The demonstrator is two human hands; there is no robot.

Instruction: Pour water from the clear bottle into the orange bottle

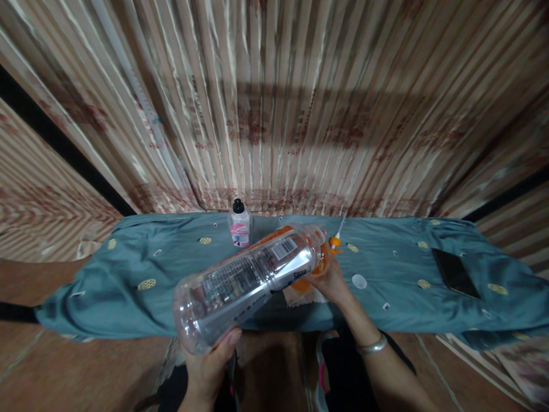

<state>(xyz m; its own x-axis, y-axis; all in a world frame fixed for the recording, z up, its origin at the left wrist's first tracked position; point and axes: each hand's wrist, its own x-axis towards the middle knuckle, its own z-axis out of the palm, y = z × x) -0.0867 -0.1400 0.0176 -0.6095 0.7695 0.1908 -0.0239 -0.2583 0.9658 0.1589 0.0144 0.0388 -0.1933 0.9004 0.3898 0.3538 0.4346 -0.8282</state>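
My left hand [206, 366] is wrapped round the base of a large clear plastic bottle [240, 280] with a silver label and barcode. The bottle is tilted, its open neck pointing away to the right. Behind that neck, my right hand [328, 277] grips an orange bottle [319, 263], mostly hidden by the clear one. Whether the two mouths touch, I cannot tell. Just beyond my right hand lies an orange pump top [335, 243] with a thin clear tube. A pale cloth or paper [302, 297] shows under the orange bottle.
A small pink-labelled bottle with a black cap [239, 224] stands at the back of the teal-covered table [171, 309]. A white round disc [359, 281] lies right of my hand. Farther right is a dark flat phone or tablet [455, 272]. A striped curtain [274, 114] hangs behind.
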